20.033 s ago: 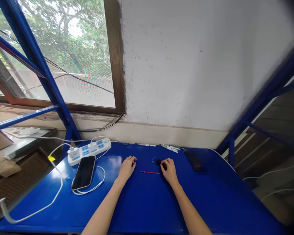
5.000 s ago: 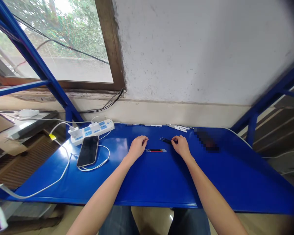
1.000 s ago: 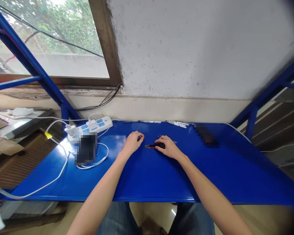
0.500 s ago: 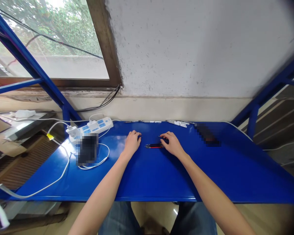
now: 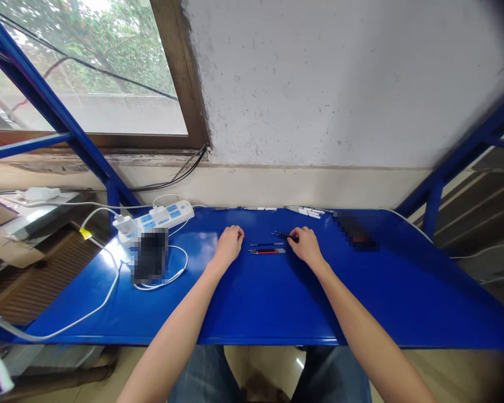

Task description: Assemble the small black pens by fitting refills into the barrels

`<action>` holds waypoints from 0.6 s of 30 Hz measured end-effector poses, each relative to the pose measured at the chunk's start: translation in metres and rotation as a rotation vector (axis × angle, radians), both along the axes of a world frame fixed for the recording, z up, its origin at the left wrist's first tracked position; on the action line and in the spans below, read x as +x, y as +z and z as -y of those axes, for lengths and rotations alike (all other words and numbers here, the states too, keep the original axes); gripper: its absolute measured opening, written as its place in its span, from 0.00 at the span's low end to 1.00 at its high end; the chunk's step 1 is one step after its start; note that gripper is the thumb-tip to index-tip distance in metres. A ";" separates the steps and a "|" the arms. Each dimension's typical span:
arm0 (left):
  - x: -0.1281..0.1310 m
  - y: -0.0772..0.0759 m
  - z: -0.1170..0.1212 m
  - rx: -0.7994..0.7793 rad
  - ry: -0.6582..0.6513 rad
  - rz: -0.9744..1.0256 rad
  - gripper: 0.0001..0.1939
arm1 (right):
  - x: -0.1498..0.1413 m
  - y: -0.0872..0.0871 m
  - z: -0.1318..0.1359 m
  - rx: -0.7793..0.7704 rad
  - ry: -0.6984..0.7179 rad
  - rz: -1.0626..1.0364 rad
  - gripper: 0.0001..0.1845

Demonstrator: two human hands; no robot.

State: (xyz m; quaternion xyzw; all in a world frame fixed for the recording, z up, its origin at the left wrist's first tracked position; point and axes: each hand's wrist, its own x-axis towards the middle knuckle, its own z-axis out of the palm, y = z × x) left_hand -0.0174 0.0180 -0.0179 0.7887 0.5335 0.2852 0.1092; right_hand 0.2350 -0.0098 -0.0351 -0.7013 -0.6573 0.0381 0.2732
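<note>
Thin pen refills, red and dark, (image 5: 267, 250) lie side by side in the middle of the blue table (image 5: 252, 302), between my hands. My left hand (image 5: 229, 245) rests on the table just left of them, fingers curled, with nothing visible in it. My right hand (image 5: 304, 244) sits to their right, fingers pinched on a small bundle of dark refills (image 5: 282, 235) that pokes out to the left of it.
A white power strip (image 5: 154, 219) and a phone (image 5: 150, 256) on a white cable (image 5: 109, 280) lie at the left. White pen parts (image 5: 306, 211) line the back edge by the wall. Blue frame bars stand at both sides.
My right hand has pulled away to the right from the laid-out refills, leaving one more dark refill lying above the red one. My left hand has barely moved.
</note>
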 end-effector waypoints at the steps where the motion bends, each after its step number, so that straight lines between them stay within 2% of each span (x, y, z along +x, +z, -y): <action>1: 0.000 0.001 0.000 -0.005 0.001 0.020 0.08 | 0.000 0.000 0.000 -0.008 0.003 0.001 0.03; 9: -0.008 0.013 -0.004 -0.048 0.070 0.365 0.08 | 0.002 -0.001 -0.003 -0.060 0.016 -0.060 0.03; 14: -0.006 0.014 -0.004 -0.058 0.085 0.480 0.08 | 0.004 -0.001 -0.006 -0.083 0.022 -0.111 0.02; 18: -0.012 0.012 -0.012 -0.173 0.098 0.680 0.12 | 0.008 0.006 -0.005 -0.063 0.017 -0.209 0.03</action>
